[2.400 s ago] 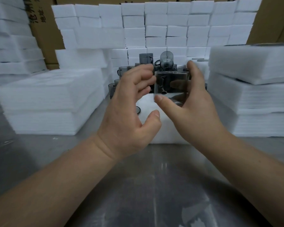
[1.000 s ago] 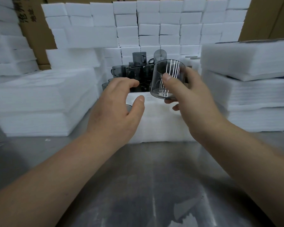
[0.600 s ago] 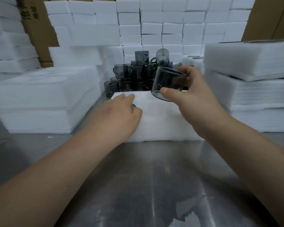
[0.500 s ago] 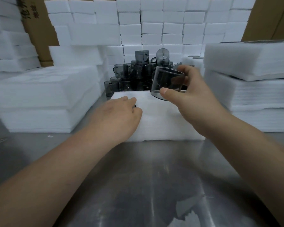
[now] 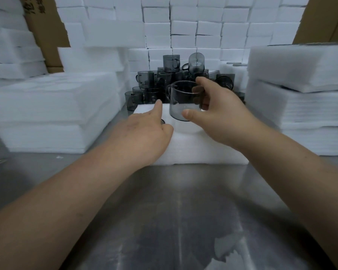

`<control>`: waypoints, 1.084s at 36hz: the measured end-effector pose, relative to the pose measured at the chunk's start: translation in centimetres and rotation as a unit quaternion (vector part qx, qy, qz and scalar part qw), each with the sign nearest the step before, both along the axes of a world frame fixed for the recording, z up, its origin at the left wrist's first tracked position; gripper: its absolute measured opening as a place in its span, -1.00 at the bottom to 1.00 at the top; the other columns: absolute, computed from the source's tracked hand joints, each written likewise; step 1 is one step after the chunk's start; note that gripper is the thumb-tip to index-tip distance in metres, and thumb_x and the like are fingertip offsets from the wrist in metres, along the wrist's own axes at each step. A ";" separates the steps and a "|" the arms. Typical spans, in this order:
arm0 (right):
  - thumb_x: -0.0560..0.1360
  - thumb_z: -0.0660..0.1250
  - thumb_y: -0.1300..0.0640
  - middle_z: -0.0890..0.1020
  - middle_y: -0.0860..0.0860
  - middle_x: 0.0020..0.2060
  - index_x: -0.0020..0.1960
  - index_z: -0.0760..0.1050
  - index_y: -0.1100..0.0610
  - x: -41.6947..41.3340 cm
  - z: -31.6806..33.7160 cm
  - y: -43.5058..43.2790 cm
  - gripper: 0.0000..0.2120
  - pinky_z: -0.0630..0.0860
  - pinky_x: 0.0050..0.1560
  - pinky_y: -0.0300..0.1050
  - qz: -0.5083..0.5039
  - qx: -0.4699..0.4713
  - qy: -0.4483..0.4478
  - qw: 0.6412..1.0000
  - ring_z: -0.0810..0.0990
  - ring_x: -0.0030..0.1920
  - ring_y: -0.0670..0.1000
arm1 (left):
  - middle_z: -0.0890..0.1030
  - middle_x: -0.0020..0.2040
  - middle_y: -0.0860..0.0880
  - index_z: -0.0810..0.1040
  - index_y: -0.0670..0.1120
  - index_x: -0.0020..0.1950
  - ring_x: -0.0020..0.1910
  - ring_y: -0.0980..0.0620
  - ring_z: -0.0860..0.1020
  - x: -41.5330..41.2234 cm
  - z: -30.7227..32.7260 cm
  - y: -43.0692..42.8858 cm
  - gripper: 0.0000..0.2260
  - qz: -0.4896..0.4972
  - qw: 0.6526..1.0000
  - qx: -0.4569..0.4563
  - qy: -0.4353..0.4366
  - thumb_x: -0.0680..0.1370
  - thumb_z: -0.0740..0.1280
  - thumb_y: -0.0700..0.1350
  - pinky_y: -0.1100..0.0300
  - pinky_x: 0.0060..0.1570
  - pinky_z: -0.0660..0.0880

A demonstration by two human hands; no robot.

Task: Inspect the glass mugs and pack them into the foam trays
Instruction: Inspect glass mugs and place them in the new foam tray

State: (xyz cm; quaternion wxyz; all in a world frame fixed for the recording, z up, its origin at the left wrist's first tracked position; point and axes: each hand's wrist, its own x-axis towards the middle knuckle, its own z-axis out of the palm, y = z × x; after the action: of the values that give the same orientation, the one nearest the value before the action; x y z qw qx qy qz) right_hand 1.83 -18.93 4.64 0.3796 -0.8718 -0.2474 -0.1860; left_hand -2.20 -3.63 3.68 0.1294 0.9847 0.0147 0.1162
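Nearest, left hand (image 5: 144, 131) rests flat, fingers loose, on foam tray (image 5: 203, 152) | right hand (image 5: 220, 117) grips glass mug (image 5: 183, 102) just above tray, beside left forefinger | beyond both hands, heap of mugs (image 5: 160, 82) unpacked; packing looks barely begun.

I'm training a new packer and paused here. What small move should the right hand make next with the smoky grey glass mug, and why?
Probably lower the smoky grey glass mug straight down into the white foam tray: the right hand grips it upright above what looks like a round hollow, while the left hand rests on the tray.
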 end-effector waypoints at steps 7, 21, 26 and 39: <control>0.46 0.36 0.02 0.35 -0.06 0.31 0.48 0.13 0.02 -0.4 0.1 -0.5 -0.33 0.40 0.23 -0.06 -0.004 -0.045 0.011 0.999 0.46 0.19 -0.06 | 0.41 0.28 0.01 -0.13 0.13 0.52 -0.04 0.06 0.22 0.1 0.1 0.0 -0.49 -0.001 1.000 -0.011 0.008 0.58 -0.05 0.01 0.14 -0.19 0.17; 0.39 0.38 -0.11 0.32 -0.05 0.26 0.47 0.18 0.04 -0.8 -0.1 -0.2 -0.26 0.42 0.14 -0.15 -0.026 -0.086 -0.013 0.996 0.46 0.09 -0.09 | 0.20 -0.28 0.17 -0.16 0.22 0.50 -0.08 0.04 0.25 0.2 0.0 0.1 -0.48 -0.027 0.999 -0.022 -0.011 0.58 -0.04 0.02 0.29 -0.39 0.13; 0.27 0.34 -0.21 0.32 -0.09 0.12 0.44 0.24 0.03 -1.2 0.0 0.0 -0.19 0.35 0.01 -0.22 -0.043 -0.085 -0.013 0.995 0.44 0.06 -0.10 | 0.19 -0.28 0.14 -0.14 0.24 0.50 -0.08 0.04 0.23 0.4 -0.1 0.2 -0.49 -0.031 0.999 -0.012 -0.022 0.58 -0.04 0.01 0.28 -0.39 0.13; 0.33 0.29 -0.18 0.33 -0.08 0.27 0.45 0.23 0.03 -1.8 0.0 0.0 -0.27 0.33 0.04 -0.20 -0.050 -0.131 -0.005 0.990 0.41 0.11 -0.11 | 0.21 -0.26 0.14 -0.12 0.20 0.51 -0.05 0.06 0.22 0.6 -0.5 0.4 -0.48 -0.027 0.999 -0.018 -0.030 0.57 -0.03 0.01 0.29 -0.38 0.12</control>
State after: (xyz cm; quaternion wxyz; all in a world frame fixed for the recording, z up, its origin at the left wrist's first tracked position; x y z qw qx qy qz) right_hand 0.07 -18.91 4.65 0.2507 -0.9247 -0.2271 -0.1748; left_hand -1.60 -3.26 3.23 0.1505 0.9783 -0.0141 0.1418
